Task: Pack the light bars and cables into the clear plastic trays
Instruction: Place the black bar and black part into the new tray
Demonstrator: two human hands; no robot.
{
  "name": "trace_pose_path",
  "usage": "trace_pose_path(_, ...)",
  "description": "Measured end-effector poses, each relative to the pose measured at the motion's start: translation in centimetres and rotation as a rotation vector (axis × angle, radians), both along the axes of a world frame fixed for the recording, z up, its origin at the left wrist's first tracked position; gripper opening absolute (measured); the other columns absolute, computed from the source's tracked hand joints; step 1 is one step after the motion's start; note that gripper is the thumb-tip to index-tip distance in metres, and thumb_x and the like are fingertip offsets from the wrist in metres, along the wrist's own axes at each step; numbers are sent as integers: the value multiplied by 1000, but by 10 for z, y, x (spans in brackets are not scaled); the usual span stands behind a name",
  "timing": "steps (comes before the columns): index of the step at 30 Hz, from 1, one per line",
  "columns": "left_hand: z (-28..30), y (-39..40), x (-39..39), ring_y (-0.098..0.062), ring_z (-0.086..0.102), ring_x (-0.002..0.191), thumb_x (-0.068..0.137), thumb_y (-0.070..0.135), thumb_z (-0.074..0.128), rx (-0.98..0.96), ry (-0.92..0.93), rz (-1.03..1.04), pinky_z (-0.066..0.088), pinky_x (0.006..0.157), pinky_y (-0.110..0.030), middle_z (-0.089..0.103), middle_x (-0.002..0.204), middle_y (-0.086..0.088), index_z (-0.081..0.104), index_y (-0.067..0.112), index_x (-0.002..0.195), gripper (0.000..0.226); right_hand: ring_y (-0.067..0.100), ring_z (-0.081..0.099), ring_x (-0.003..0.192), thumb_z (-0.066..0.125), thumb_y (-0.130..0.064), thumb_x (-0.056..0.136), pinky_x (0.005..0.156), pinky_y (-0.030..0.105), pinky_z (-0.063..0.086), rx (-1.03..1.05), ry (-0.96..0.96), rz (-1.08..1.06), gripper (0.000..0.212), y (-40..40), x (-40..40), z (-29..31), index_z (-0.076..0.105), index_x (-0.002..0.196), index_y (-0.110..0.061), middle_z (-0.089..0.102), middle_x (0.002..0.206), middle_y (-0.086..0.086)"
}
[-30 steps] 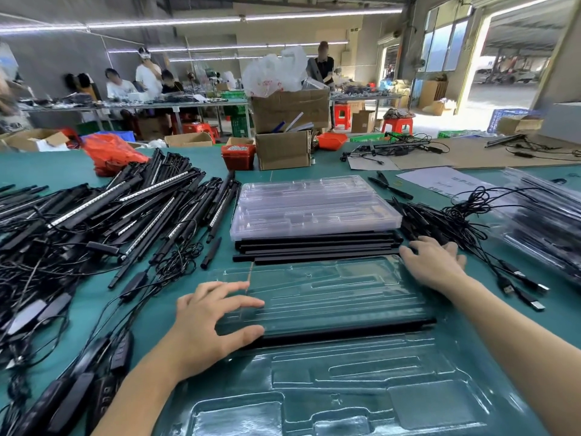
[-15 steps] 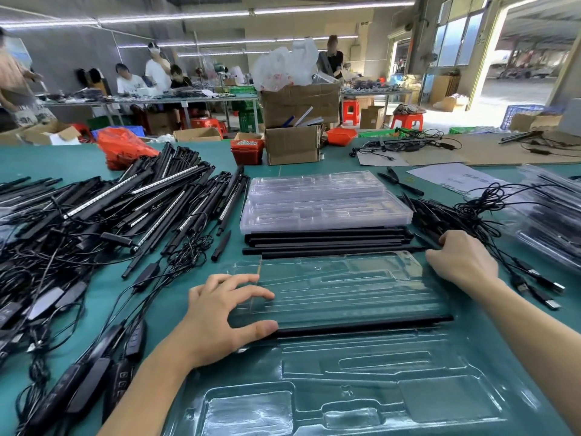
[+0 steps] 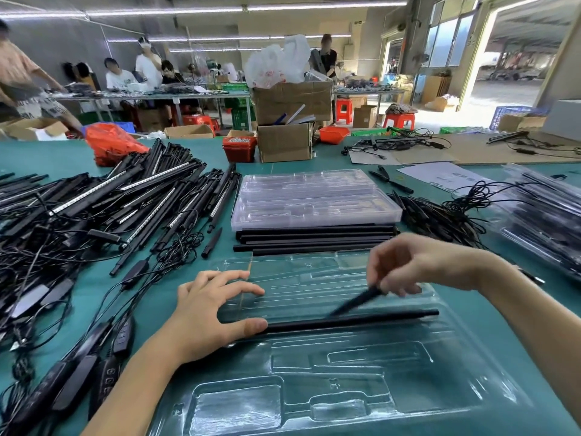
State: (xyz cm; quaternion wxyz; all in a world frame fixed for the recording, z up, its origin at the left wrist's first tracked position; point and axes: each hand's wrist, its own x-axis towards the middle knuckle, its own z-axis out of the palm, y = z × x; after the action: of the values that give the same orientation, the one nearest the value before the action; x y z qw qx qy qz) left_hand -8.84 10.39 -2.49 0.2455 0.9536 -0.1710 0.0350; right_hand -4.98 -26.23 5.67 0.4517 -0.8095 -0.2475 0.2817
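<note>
An open clear plastic tray (image 3: 371, 372) lies on the green table right in front of me. One black light bar (image 3: 345, 322) lies across its middle. My left hand (image 3: 207, 313) rests flat on the tray's left part, thumb against the bar's left end. Above the tray, my right hand (image 3: 408, 265) pinches a short black pointed spike (image 3: 356, 302), tip slanting down toward the bar. Behind the tray lie a row of black bars (image 3: 314, 242) and a stack of closed clear trays (image 3: 314, 199).
A big heap of light bars and cables (image 3: 94, 212) covers the table's left side, with inline controllers (image 3: 78, 379) near my left forearm. Black spikes and cables (image 3: 440, 218) lie at the right, beside packed trays (image 3: 547, 221). Cardboard boxes (image 3: 286, 140) and people stand at the back.
My right hand left the spike pile at the right and came over the tray holding a black spike. My left hand stayed on the tray.
</note>
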Motion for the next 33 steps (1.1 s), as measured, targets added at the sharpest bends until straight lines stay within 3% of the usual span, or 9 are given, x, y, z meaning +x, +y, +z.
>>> trace_pose_path(4, 2, -2, 0, 15, 11, 131, 53, 103, 41, -2, 14, 0, 7, 103, -30, 34, 136, 45, 48, 70, 116, 71, 14, 56, 64, 76, -10, 74, 57, 30, 40, -309, 18, 161, 13, 21, -11, 3, 69, 84, -7, 66, 72, 6)
trace_pose_path(6, 3, -2, -1, 13, 12, 132, 53, 102, 42, 3, 17, 0, 7, 103, -30, 33, 136, 45, 48, 70, 117, 71, 11, 56, 63, 80, -12, 76, 61, 26, 43, -474, -11, 209, 15, 29, -15, 6, 68, 82, -6, 66, 70, 1)
trace_pose_path(9, 4, -2, -2, 12, 13, 133, 54, 100, 44, 6, 13, 0, 9, 104, -30, 34, 136, 45, 50, 69, 115, 69, 2, 47, 49, 84, -27, 74, 46, 12, 35, -677, -100, 212, 21, 40, -21, 8, 66, 70, -19, 60, 59, -10)
trace_pose_path(12, 4, -3, -2, 13, 13, 132, 54, 99, 44, 8, 13, 3, 10, 104, -31, 35, 137, 44, 52, 68, 114, 68, 1, 47, 46, 86, -36, 70, 42, 13, 35, -808, -142, 192, 24, 45, -25, 7, 64, 68, -27, 62, 62, -10)
trace_pose_path(15, 5, -2, -3, 11, 14, 133, 55, 99, 45, 4, 23, 3, 10, 105, -31, 35, 137, 43, 53, 68, 114, 67, 2, 51, 51, 85, -33, 72, 51, 18, 41, -876, -110, 221, 20, 49, -27, 2, 66, 73, -26, 66, 64, -11)
trace_pose_path(20, 6, -3, -2, 12, 13, 132, 54, 99, 44, 9, 29, 4, 9, 104, -30, 34, 137, 44, 49, 70, 116, 68, 5, 55, 54, 80, -49, 73, 50, 17, 43, -710, -80, 192, 30, 47, -25, 1, 67, 78, -23, 70, 70, -7)
trace_pose_path(24, 5, -2, -2, 14, 12, 132, 54, 99, 45, 4, 30, 7, 9, 104, -29, 35, 137, 44, 50, 69, 116, 69, 3, 57, 56, 70, -45, 84, 55, 17, 44, -402, -406, -207, 24, 41, -6, -16, 65, 78, -22, 68, 66, -5)
trace_pose_path(28, 4, -2, -1, 11, 15, 132, 54, 100, 44, 14, 22, 7, 10, 104, -29, 35, 137, 44, 50, 68, 116, 70, 12, 59, 68, 66, -36, 88, 60, 30, 46, -443, -593, -497, 14, 37, 7, -52, 62, 82, -24, 64, 71, -6)
trace_pose_path(33, 2, 0, 0, 13, 14, 131, 54, 101, 44, 20, 14, 15, 10, 103, -30, 35, 137, 44, 49, 69, 117, 72, 2, 50, 65, 59, -42, 91, 52, 24, 35, -476, -764, -578, 17, 39, 6, -73, 55, 79, -31, 55, 65, -12)
